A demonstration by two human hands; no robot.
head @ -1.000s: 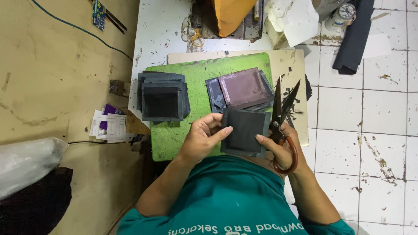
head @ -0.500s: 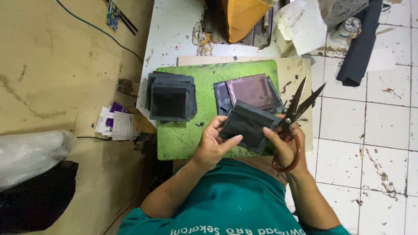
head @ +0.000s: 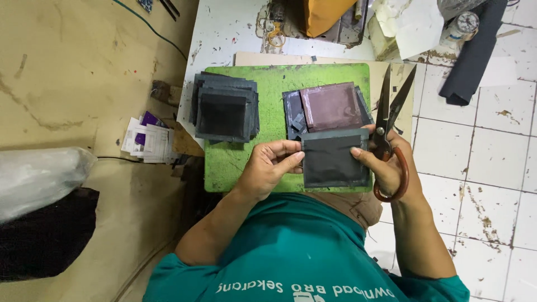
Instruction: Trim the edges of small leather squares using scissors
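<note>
I hold a dark grey square piece of material (head: 334, 159) flat between both hands, above the near edge of a green cutting mat (head: 274, 95). My left hand (head: 269, 166) pinches its left edge. My right hand (head: 383, 168) grips its right edge and also carries open scissors (head: 390, 112) with brown handle loops, blades pointing away from me. Just beyond the piece lies a small pile of squares topped by a maroon one (head: 331, 106). A taller stack of dark grey squares (head: 225, 107) sits on the mat's left end.
The mat lies on a white worktable (head: 235, 28) with an orange object (head: 321, 14) and crumpled paper (head: 411, 22) at the back. Tiled floor (head: 481, 168) is on the right. Paper packets (head: 146, 141), a plastic bag (head: 39, 179) and dark cloth (head: 45, 240) lie left.
The dark square has been turned from a tilted hold to lie level and square between my hands. The scissors now point more upright. The view has drawn closer.
</note>
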